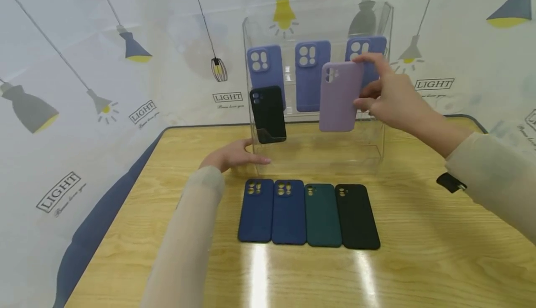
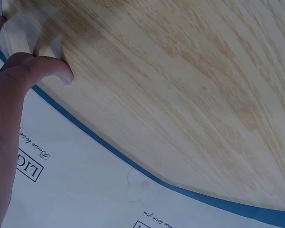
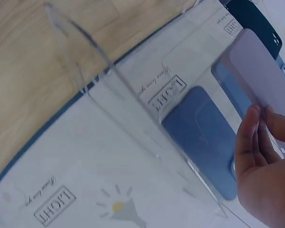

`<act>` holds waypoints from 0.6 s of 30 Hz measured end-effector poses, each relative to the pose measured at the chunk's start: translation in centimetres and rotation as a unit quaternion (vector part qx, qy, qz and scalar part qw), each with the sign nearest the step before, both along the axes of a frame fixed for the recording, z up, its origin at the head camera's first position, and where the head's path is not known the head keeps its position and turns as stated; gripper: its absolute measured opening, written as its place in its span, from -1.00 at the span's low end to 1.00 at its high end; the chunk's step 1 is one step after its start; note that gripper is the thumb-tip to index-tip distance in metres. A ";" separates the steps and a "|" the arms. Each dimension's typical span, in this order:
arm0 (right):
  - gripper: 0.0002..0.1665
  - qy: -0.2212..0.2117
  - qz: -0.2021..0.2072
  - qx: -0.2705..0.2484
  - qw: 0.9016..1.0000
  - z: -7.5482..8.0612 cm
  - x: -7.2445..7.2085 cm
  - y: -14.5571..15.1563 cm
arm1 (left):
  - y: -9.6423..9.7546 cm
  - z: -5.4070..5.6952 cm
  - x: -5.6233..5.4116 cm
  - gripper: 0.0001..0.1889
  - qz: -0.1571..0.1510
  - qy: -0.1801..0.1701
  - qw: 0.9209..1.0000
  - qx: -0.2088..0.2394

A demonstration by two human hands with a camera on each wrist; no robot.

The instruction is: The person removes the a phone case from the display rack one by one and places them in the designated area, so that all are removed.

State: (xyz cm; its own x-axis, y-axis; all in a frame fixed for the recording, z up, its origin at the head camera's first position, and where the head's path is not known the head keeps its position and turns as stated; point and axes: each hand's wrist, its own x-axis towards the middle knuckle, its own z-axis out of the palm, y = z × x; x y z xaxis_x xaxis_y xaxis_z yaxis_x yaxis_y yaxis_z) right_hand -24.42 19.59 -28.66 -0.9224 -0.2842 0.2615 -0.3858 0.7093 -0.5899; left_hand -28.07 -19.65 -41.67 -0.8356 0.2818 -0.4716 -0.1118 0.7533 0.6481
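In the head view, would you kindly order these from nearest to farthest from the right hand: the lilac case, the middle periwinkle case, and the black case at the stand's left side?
From the right hand:
1. Lilac case: held in its fingers.
2. Middle periwinkle case: on the clear stand, just left of the lilac one.
3. Black case: at the stand's left side.

"LIGHT" [image 1: 227,97] w/ "love you" [image 1: 235,107] on bkgd wall [image 1: 180,105]
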 end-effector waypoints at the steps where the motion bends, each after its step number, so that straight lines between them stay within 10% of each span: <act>1: 0.08 -0.009 -0.003 0.001 1.000 0.4 0.3 0.5 | 0.0 0.0 0.0 0.33 0.000 -0.001 1.000 -0.001; 18: 0.14 -0.139 -0.030 0.004 0.990 0.5 4.2 6.8 | -0.1 -0.1 0.0 0.30 -0.006 -0.001 1.000 -0.002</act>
State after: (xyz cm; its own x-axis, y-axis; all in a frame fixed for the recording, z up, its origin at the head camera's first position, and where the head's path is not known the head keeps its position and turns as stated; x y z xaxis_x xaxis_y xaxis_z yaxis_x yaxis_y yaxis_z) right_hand -20.25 26.40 -28.18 -0.9734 -0.2288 -0.0075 -0.1668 0.7313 -0.6613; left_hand -28.10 -19.70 -41.74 -0.8317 0.2898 -0.4736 -0.1036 0.7570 0.6452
